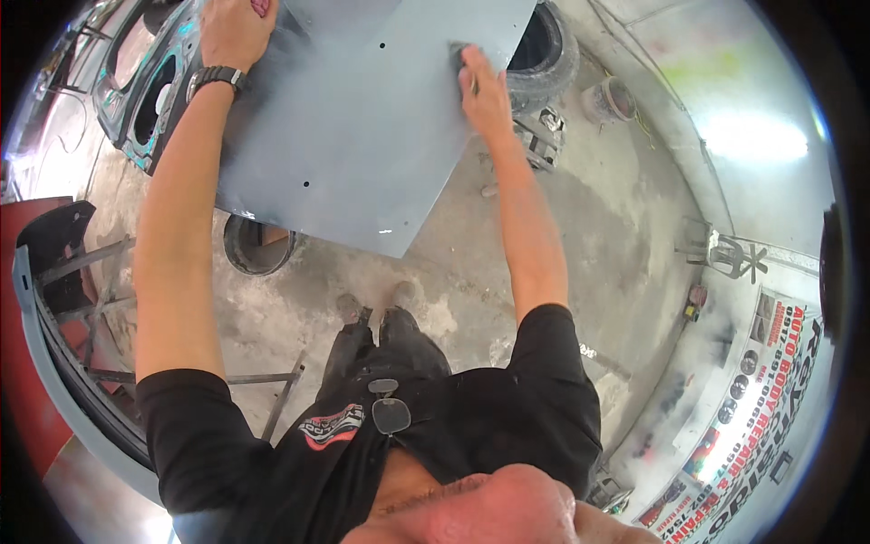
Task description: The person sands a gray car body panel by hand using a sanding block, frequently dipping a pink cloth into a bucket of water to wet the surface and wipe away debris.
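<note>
A large grey-painted car body panel [353, 118] with a few small dark holes lies in front of me. My right hand [487, 98] is at the panel's right side, fingers pressed together around a small dark pad [457, 56] against the surface; its exact kind is mostly hidden by the fingers. My left hand [234, 34], with a dark wristwatch [217, 80] at the wrist, is over the panel's far left edge. Its fingers run past the top of the view, and a small pinkish-red patch shows beside it; I cannot make out what it is.
Stacked tyres [548, 77] stand under the panel's right side, near a bucket [609, 100]. A round drum [260, 247] sits below its near edge. To the left are a bare car door shell [149, 100], a curved grey bumper [54, 344] and metal stands [285, 394]. A banner [752, 408] hangs right.
</note>
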Demonstrator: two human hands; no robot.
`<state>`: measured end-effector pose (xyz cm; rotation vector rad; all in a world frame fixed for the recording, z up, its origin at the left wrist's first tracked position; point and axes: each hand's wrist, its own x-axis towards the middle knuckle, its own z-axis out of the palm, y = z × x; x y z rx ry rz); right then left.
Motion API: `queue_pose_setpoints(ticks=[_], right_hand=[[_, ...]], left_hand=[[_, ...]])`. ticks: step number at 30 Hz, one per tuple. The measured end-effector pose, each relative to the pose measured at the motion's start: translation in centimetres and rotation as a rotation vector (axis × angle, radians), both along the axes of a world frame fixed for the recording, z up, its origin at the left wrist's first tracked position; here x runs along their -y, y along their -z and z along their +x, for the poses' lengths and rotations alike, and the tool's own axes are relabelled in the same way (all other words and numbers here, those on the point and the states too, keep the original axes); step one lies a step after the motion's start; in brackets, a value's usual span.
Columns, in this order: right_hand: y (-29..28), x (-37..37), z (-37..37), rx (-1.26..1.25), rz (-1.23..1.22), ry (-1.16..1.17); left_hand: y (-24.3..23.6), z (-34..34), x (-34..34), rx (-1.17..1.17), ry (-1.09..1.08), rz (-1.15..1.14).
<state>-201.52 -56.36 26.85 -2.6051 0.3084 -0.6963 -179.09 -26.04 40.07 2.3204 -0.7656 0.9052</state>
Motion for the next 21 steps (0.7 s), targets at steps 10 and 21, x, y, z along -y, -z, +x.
queue_pose_setpoints(ticks=[10,21], right_hand=[[4.5,-16.5,-9.8,-0.276,-0.356,-0.490],[2.4,-15.3,-2.9,0.110,-0.082,-0.131]], left_hand=[[0.7,-0.1,-3.7,-0.088,-0.072,0.014],[3.5,2.8,-3.6,0.084,-0.150,0.130]])
